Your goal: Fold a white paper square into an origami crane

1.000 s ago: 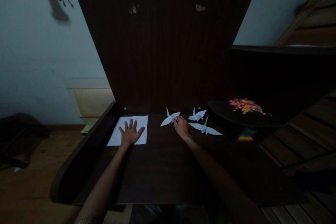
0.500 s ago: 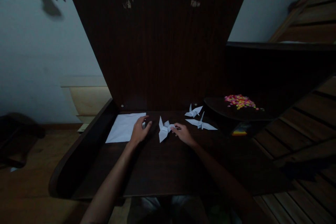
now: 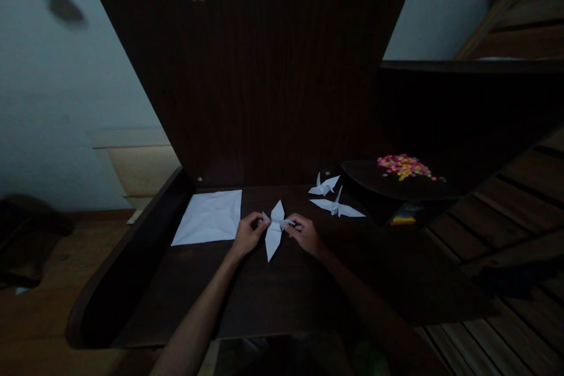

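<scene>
Between my two hands is a white origami crane [image 3: 275,230] with its wings spread, one pointing away from me and one toward me. My left hand [image 3: 249,233] pinches the crane's left point between thumb and fingers. On the opposite side, my right hand [image 3: 304,233] grips the right point in the same way. A flat white paper sheet [image 3: 207,217] with crease lines lies to the left of my left hand. Beyond my right hand stand two more folded paper cranes, a nearer crane [image 3: 337,207] and a farther crane [image 3: 324,186].
A dark wooden desk [image 3: 264,305] has a raised side panel [image 3: 118,282] on its left and a tall back board [image 3: 255,82]. At right, a rounded shelf [image 3: 374,182] bears a heap of small colourful pieces [image 3: 404,167]. A rainbow-striped item [image 3: 403,220] sits below it.
My left hand has come off the area of the paper sheet, moved right and taken hold of the crane's left point. The crane has turned, its wings now lying fore and aft.
</scene>
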`<state>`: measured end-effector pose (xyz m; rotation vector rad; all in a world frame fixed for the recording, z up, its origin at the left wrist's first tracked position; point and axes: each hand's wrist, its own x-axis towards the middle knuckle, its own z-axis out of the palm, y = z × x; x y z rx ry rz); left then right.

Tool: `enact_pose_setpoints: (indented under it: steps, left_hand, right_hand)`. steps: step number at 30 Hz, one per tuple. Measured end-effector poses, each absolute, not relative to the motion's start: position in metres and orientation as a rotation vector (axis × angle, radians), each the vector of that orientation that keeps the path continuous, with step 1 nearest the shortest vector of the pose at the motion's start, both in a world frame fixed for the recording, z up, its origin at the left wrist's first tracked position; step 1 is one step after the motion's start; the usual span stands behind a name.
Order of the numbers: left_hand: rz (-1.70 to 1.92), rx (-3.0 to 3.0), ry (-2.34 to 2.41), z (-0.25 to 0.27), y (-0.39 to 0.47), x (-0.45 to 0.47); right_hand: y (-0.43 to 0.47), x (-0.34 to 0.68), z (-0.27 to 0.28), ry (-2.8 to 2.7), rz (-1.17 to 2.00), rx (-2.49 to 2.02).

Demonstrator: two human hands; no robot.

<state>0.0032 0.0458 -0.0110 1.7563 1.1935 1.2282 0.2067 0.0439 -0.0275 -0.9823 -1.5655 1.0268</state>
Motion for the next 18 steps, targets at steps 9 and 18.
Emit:
enact_pose_setpoints:
  steps: [9, 18]
  left_hand:
    - [1.346, 1.642, 1.186, -0.002, 0.043, 0.004]
    - [1.470, 1.445, 1.181, -0.003, 0.040, 0.010]
  right_hand:
    - [0.040, 0.214, -0.014, -1.510, 0.948, -0.952]
    - [0.045, 0.212, -0.017, -1.301, 1.142, -0.918]
